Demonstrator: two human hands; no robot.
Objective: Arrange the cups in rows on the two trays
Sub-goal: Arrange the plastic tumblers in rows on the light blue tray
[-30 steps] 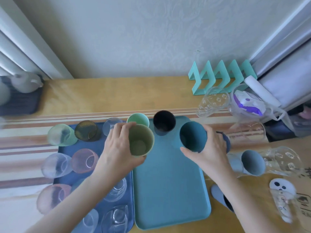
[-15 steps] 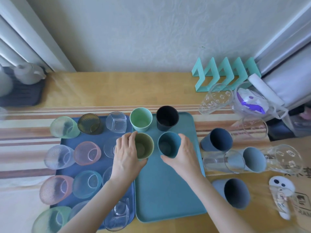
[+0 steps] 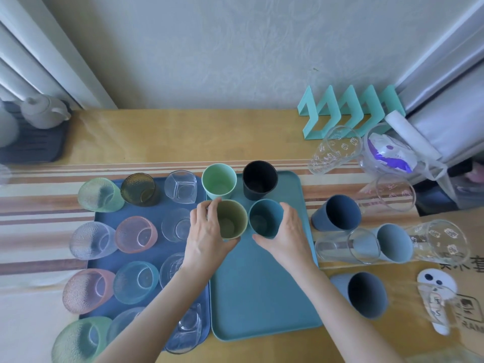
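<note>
On the teal tray, the left hand grips the olive cup. The right hand grips the blue-green cup just beside it.

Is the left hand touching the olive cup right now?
Touching. The head view shows the left hand wrapped round the olive cup: fingers on its far-left side, thumb against its near wall, no gap.

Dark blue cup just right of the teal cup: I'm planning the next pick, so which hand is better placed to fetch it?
Right, probably. The right hand grips the teal cup near the tray's right edge, closest to the dark blue cup; the left hand holds the olive cup, farther left.
</note>
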